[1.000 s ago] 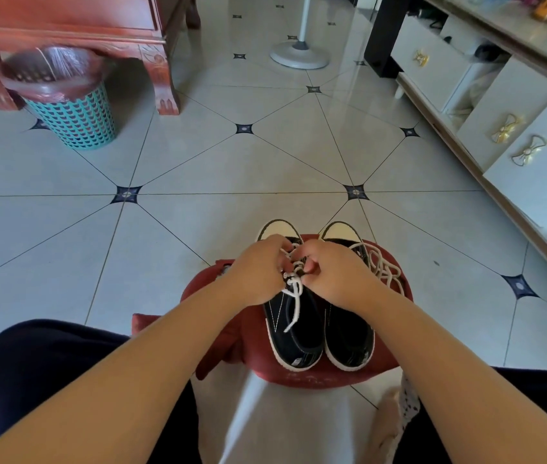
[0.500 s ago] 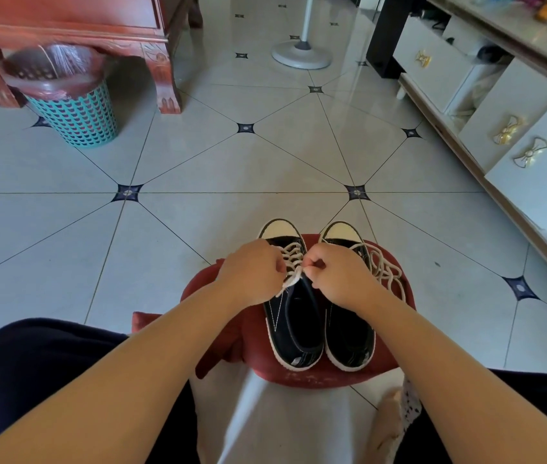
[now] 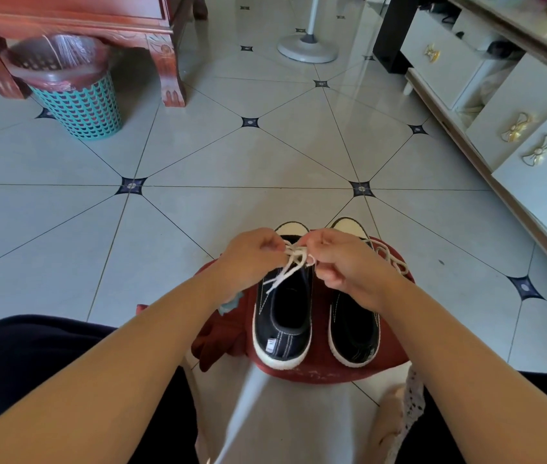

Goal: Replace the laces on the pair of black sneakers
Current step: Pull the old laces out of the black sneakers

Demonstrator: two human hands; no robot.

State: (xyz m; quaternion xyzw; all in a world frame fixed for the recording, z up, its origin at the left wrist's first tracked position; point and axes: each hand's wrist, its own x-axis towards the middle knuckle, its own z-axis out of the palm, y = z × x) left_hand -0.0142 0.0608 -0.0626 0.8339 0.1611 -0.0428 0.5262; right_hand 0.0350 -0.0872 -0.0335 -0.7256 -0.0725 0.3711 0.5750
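Observation:
Two black sneakers with white soles and toe caps stand side by side on a low red stool (image 3: 325, 375), toes pointing away from me. Over the left sneaker (image 3: 282, 316) my left hand (image 3: 252, 254) and my right hand (image 3: 339, 259) each pinch a part of its white lace (image 3: 293, 259). The lace forms a knot between my fingers, and two loose ends hang down over the shoe's opening. The right sneaker (image 3: 354, 333) is partly under my right wrist; its cream lace (image 3: 389, 257) lies loose off its right side.
A teal waste basket (image 3: 79, 102) with a pink liner stands at the back left under a red wooden table (image 3: 168, 58). A fan base (image 3: 307, 48) is far ahead. A white cabinet (image 3: 513, 122) runs along the right. My dark-clothed knees flank the stool.
My hands have drawn slightly apart and away from me, pulling the lace tighter into a knot. The loose ends now hang shorter over the left shoe's opening.

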